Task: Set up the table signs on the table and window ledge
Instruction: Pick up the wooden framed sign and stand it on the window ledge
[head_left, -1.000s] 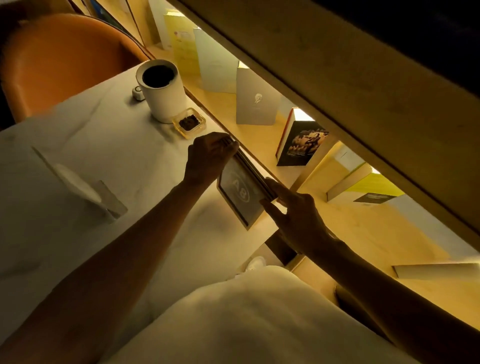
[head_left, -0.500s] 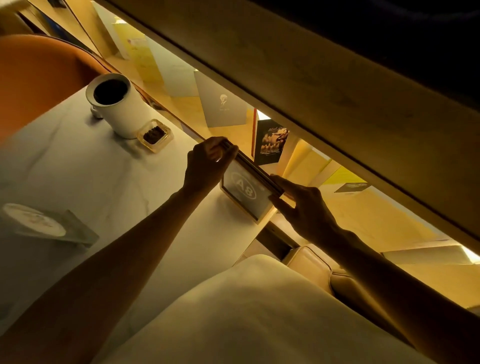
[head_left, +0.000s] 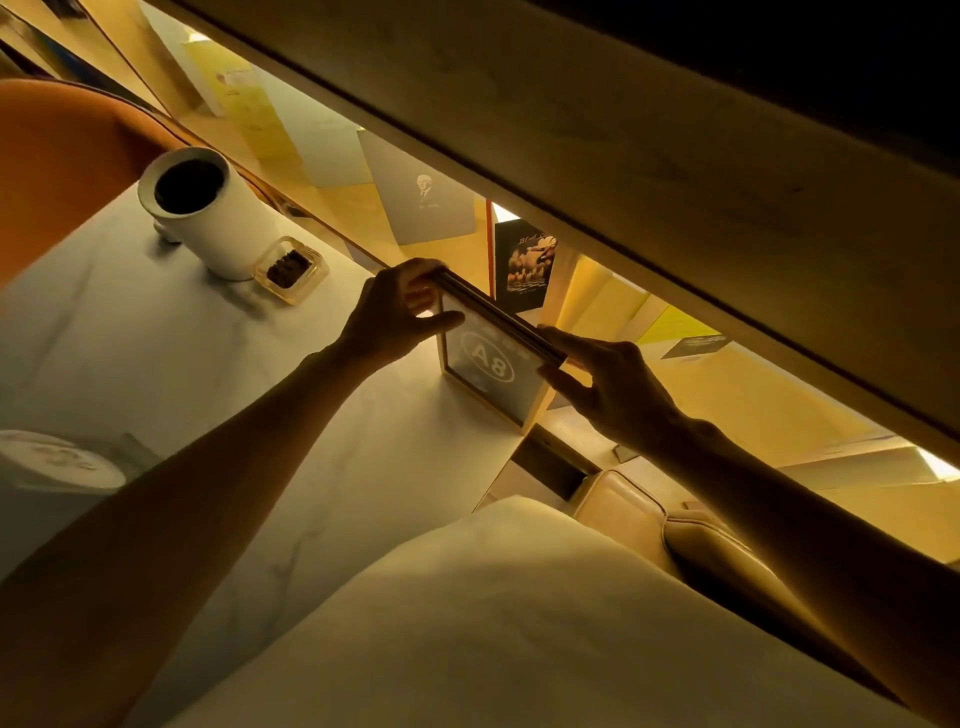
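A framed table sign (head_left: 491, 371) marked "A8" stands upright at the far right corner of the white marble table (head_left: 156, 374), beside the lit window ledge (head_left: 727, 395). My left hand (head_left: 395, 317) grips the sign's upper left corner. My right hand (head_left: 608, 384) pinches its upper right corner and right edge. A second, clear sign with a round emblem (head_left: 62, 462) stands at the table's left edge.
A white cylinder cup (head_left: 208, 218) and a small glass dish with dark bits (head_left: 290, 269) stand at the table's far side. Cards and books (head_left: 524, 265) lean along the ledge under a low wooden beam (head_left: 623, 156). An orange chair (head_left: 67, 166) stands beyond; a cream seat (head_left: 649, 514) lies near.
The sign has gone from tilted back to standing upright near the table's corner. Both hands stay on its top corners. The view has shifted toward the ledge.
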